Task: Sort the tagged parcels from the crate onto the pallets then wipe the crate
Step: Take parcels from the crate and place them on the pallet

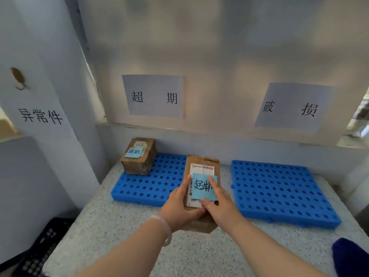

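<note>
A brown cardboard parcel (202, 166) with a white shipping label and a blue sticky tag reading 超期 is held in the air between the two blue pallets. My left hand (180, 204) grips its left and lower edge. My right hand (218, 198) holds its right side, fingers lying over the tag. On the far left corner of the left pallet (151, 186) sits a smaller brown parcel (138, 155) with the same kind of blue tag. Nothing lies on the right pallet (279, 188). A black crate (40, 248) shows at the lower left, below the table edge.
Paper signs hang on the back wall: 超期 (152, 95) above the left pallet and 破损 (291, 107) above the right one. A white pillar marked 异常件 (41, 115) stands at the left. A dark blue cloth (351, 256) lies at the table's right front. The speckled tabletop (119, 236) stretches before me.
</note>
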